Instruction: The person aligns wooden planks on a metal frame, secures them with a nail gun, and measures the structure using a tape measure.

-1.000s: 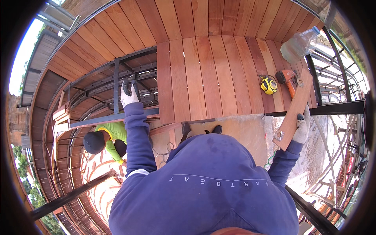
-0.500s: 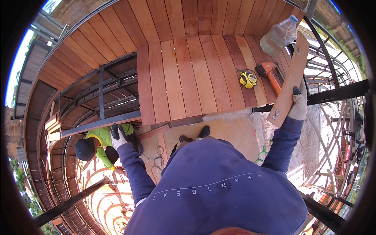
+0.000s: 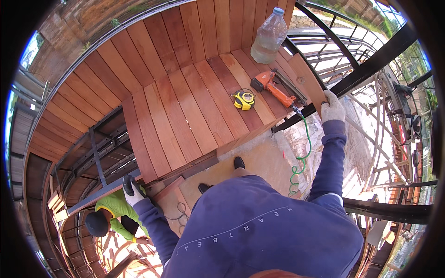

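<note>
My right hand point(image 3: 333, 107), in a pale work glove, grips the near end of a wooden board point(image 3: 306, 79). The board's far part lies by the right end of the planked bench point(image 3: 194, 125). Left of it rests an orange nail gun point(image 3: 278, 90), with a green coiled air hose point(image 3: 306, 148) hanging down. A yellow and black tape measure point(image 3: 244, 99) sits on the planks. My left hand point(image 3: 133, 191), in a black and white glove, is closed near a dark metal beam point(image 3: 103, 193); what its fingers hold, if anything, is hidden.
A large clear plastic bottle point(image 3: 269, 39) stands on the bench's far right. Below left, a co-worker in a bright green top and dark cap point(image 3: 97, 224) crouches. Bare metal framing point(image 3: 95, 153) shows at left; a black steel beam point(image 3: 371, 65) crosses at right.
The board in my right hand has been lowered from above the bench to its right end, uncovering more of the nail gun and hose. The view has turned and shifted right.
</note>
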